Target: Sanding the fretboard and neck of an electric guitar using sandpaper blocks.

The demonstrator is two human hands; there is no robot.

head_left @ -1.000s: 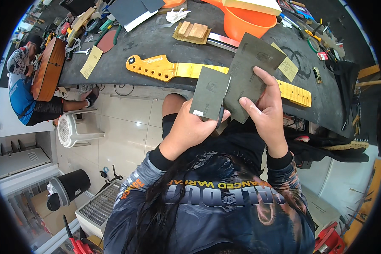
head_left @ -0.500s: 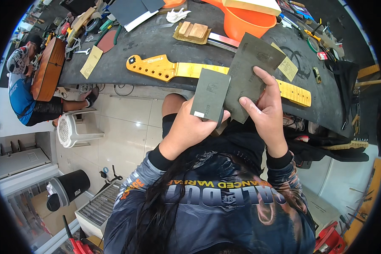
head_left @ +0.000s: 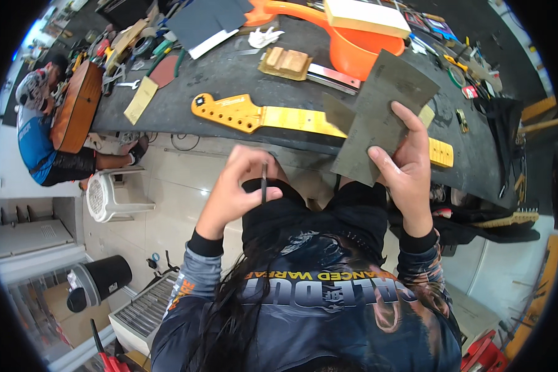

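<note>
My right hand [head_left: 407, 164] holds a large dark grey-green sandpaper sheet [head_left: 387, 108], thumb and fingers over its right side. A smaller dark piece [head_left: 337, 115] juts out past the sheet's left edge; whether it is also gripped is hidden. My left hand [head_left: 239, 189], blurred and nearer the left, pinches a thin dark flat piece [head_left: 264, 183] seen edge-on; its kind is unclear. On the bench beyond lies a yellow-amber guitar neck [head_left: 297, 119], headstock to the left. The sheet covers part of its fretboard.
The dark bench [head_left: 167, 115] also bears a wooden block [head_left: 286, 62] on sandpaper, an orange dipper [head_left: 353, 49], a yellow sandpaper strip [head_left: 141, 100] and assorted tools. At the left a person holds an acoustic guitar [head_left: 75, 108] near a white stool [head_left: 99, 192]. A bin [head_left: 102, 279] stands lower left.
My left hand has drawn away left from the sheet, and the small sandpaper rectangle no longer shows face-on in it. My right hand with the large sheet has shifted slightly right.
</note>
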